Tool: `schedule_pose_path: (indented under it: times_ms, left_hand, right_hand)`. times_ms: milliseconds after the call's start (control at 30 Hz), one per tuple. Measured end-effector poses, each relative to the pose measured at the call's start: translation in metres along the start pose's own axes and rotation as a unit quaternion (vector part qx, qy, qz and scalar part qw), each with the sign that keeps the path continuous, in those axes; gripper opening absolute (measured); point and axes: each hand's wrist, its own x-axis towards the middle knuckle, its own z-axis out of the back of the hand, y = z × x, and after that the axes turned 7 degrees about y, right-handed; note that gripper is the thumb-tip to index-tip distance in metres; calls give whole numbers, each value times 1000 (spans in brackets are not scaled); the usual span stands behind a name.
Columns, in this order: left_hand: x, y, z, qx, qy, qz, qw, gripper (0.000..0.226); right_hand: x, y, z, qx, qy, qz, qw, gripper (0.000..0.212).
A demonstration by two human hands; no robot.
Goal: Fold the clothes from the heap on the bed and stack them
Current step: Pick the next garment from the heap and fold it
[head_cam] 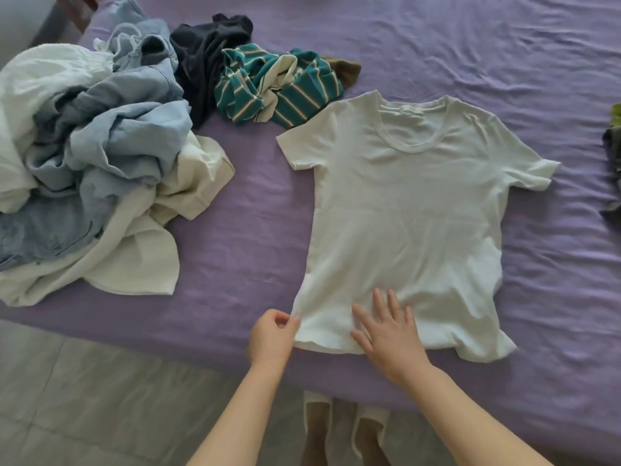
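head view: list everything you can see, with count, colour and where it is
t-shirt: 1, white, spread flat on the bed, centre right
heap of clothes: 1, white, light blue, cream, left
dark garment: 1, navy, top centre
striped garment: 1, teal and cream, above the t-shirt
bedsheet: 1, purple
floor: grey tiles, bottom left
hands: left hand pinches the t-shirt hem corner; right hand lies flat on the hem

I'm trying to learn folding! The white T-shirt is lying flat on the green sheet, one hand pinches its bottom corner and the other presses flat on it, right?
Almost. The sheet is purple, not green, as the head view shows. The rest holds: the white T-shirt lies flat, the left hand pinches its bottom corner, and the right hand presses flat on it.
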Motion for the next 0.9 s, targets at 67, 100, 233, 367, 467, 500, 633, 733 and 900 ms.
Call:
schedule_pose_path:
  times_ms: [67, 100, 233, 367, 467, 500, 633, 733, 900]
  left_hand:
    - [-2, 0, -5, 115, -48, -44, 991, 22]
    - [-3, -3, -9, 135, -64, -86, 985, 24]
    - [-8, -33, -40, 210, -26, -261, 942, 25]
    - [-18, -66, -88, 258, 99, -365, 889, 31]
    - [-23, -78, -124, 299, 165, -380, 860, 38]
    - [-24, -79, -133, 309, 182, -378, 854, 39]
    - [-25, -76, -153, 356, 195, -375, 833, 43]
    - [-27, -70, -151, 358, 197, -380, 830, 45]
    - [-31, -67, -145, 340, 199, -379, 837, 47]
  right_hand:
    - [-4, -3, 8, 22, -35, 4, 999, 45]
    - [-8, -7, 13, 40, -85, 4, 996, 40]
    - [-27, -44, 27, 101, -305, -64, 945, 29]
    - [-42, -92, 30, 129, -288, -171, 933, 51]
    - [-45, -116, 24, 197, -190, -216, 937, 59]
    - [-45, -119, 22, 208, -173, -223, 936, 63]
    - [-48, -123, 15, 267, -196, -267, 905, 81]
    - [-59, -132, 15, 361, -210, -277, 865, 62]
    - [-77, -135, 18, 478, -320, -176, 799, 25]
